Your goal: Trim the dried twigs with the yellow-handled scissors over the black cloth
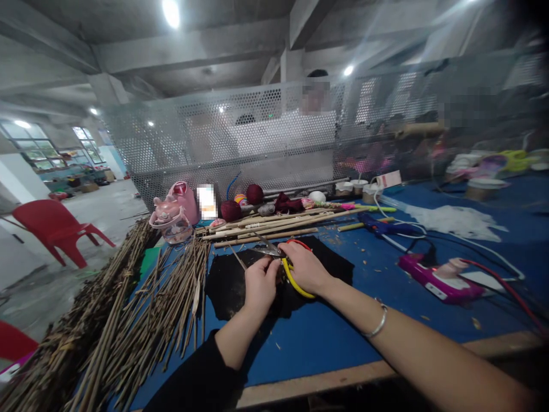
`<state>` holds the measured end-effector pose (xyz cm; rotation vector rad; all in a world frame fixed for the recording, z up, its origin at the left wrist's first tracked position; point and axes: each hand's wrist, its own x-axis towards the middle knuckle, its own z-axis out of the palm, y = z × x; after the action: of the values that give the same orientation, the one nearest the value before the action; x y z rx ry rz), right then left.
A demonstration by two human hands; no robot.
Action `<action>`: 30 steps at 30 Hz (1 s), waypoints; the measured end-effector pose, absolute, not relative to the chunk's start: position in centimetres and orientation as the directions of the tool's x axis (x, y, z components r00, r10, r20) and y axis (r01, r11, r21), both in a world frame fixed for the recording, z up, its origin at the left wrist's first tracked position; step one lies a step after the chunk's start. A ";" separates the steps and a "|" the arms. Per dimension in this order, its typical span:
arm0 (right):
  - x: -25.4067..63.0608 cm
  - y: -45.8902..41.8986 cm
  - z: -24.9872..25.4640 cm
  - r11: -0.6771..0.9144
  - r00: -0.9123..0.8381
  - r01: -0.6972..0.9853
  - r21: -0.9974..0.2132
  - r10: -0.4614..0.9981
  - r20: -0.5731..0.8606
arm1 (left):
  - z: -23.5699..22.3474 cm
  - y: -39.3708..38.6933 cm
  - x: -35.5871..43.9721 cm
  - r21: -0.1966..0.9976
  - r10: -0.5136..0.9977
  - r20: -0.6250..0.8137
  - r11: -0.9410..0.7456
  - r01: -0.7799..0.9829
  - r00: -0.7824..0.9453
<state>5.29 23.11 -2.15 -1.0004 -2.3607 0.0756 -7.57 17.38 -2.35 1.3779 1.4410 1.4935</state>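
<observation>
My right hand (pixel 306 268) is wrapped round a pair of scissors (pixel 270 249) with one red and one yellow handle. Their metal blades point left, just above my left hand (pixel 261 286). The left fingers are closed in a pinch on a thin brown stick (pixel 238 257), which slants up and to the left. Under both hands lies a black cloth (pixel 223 289) on the blue table (pixel 291 355). To the left, a loose pile of thin sticks (pixel 171 303) fans out across the tabletop.
A thick bundle of twigs (pixel 98 297) lines the left edge. Behind the cloth are pale rods (pixel 274 224) and dark red yarn balls (pixel 254 194). A blue glue gun (pixel 386 226) and a purple power strip (pixel 441 280) with cables lie right. A person sits beyond the perforated screen (pixel 206 149).
</observation>
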 end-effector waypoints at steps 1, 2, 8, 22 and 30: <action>5.3 23.1 -2.1 0.715 -0.556 0.642 -0.276 0.683 0.474 | -2.3 17.4 -7.6 0.957 0.936 0.249 -0.198 0.212 -0.247; 5.3 23.0 -2.0 0.711 -0.552 0.642 -0.288 0.689 0.470 | -2.3 17.3 -7.6 0.956 0.936 0.252 -0.201 0.211 -0.247; 5.4 23.0 -1.9 0.696 -0.539 0.650 -0.306 0.706 0.460 | -2.0 17.3 -7.6 0.949 0.929 0.276 -0.222 0.225 -0.248; 5.6 23.6 -2.6 0.737 -0.564 0.582 -0.344 0.670 0.482 | -2.1 17.4 -7.8 0.941 0.928 0.290 -0.233 0.244 -0.234; 5.5 23.3 -2.0 0.705 -0.549 0.641 -0.303 0.697 0.461 | -2.8 17.8 -7.9 0.947 0.925 0.289 -0.238 0.214 -0.248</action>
<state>5.50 23.26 -2.02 -1.0191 -2.3517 0.1320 -7.91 17.78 -2.83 1.4062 1.4184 1.5356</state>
